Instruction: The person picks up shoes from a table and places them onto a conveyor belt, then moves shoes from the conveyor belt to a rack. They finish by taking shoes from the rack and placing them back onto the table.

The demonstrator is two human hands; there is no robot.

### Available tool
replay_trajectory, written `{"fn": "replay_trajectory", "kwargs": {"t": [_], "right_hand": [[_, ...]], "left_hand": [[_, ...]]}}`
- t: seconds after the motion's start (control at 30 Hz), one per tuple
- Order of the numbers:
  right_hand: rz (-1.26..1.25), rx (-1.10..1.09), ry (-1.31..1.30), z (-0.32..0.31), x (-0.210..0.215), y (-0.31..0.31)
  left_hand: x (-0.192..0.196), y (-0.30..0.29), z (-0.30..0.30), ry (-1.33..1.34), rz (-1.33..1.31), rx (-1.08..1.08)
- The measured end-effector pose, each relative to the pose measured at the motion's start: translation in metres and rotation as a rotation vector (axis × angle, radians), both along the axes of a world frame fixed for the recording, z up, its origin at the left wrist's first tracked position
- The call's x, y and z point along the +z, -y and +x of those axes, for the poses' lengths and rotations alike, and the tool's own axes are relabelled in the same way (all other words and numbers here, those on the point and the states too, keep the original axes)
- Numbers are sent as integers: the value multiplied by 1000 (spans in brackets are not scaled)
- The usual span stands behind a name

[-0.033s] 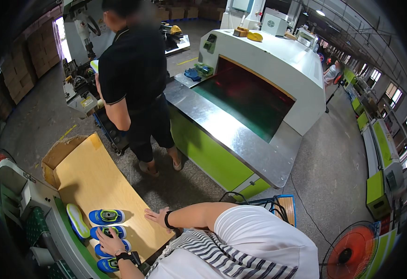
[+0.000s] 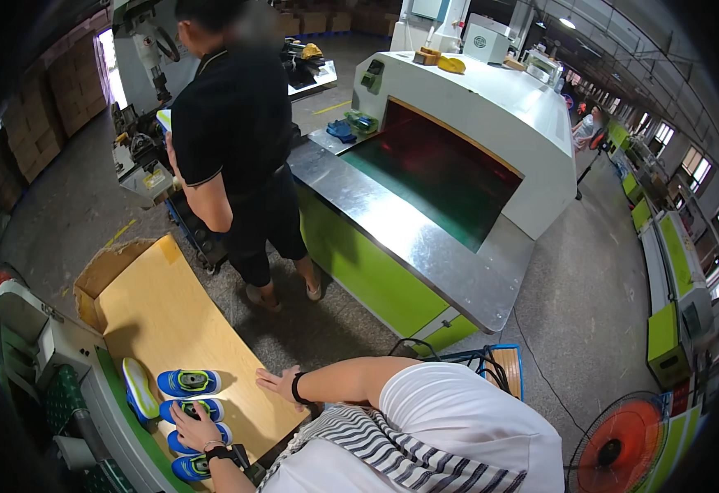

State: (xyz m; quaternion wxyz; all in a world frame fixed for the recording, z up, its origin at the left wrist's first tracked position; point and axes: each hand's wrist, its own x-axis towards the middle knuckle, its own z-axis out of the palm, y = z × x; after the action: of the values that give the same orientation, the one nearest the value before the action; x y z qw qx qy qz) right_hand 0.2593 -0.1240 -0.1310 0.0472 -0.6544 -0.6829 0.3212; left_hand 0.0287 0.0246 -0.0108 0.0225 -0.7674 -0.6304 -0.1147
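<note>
Several small blue shoes with yellow-green soles lie in a row on a tan cardboard sheet (image 2: 170, 312) at the lower left. My left hand (image 2: 196, 427), with a black watch on the wrist, closes over one blue shoe (image 2: 193, 408) in the middle of the row. Another blue shoe (image 2: 188, 382) lies just beyond it, and one shoe (image 2: 139, 388) rests on its side at the left end. My right hand (image 2: 275, 382), with a black band on the wrist, lies flat on the cardboard with its fingers spread, to the right of the shoes.
A person in a black shirt and shorts (image 2: 236, 140) stands beyond the cardboard at a cart. A white and green conveyor oven (image 2: 474, 131) with a steel table (image 2: 392, 222) fills the middle. A grey-green machine (image 2: 47, 370) stands at the left, and an orange fan (image 2: 622, 448) at the lower right.
</note>
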Motion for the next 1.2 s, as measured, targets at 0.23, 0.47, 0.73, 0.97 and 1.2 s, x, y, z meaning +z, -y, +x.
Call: {"fn": "replay_trajectory", "kwargs": {"t": [0.23, 0.47, 0.73, 0.97, 1.2], "right_hand": [[-313, 77, 158, -5, 89, -2], [-172, 131, 142, 26, 116, -13], [252, 45, -100, 29, 129, -144], [697, 503, -101, -57, 126, -342], [619, 779, 245, -112, 107, -426]], "left_hand": [[-3, 2, -17, 13, 20, 23], [12, -5, -1, 288, -19, -92], [17, 8, 2, 332, -109, 88], [17, 5, 8, 237, -215, 102], [22, 0, 6, 188, -221, 123]]}}
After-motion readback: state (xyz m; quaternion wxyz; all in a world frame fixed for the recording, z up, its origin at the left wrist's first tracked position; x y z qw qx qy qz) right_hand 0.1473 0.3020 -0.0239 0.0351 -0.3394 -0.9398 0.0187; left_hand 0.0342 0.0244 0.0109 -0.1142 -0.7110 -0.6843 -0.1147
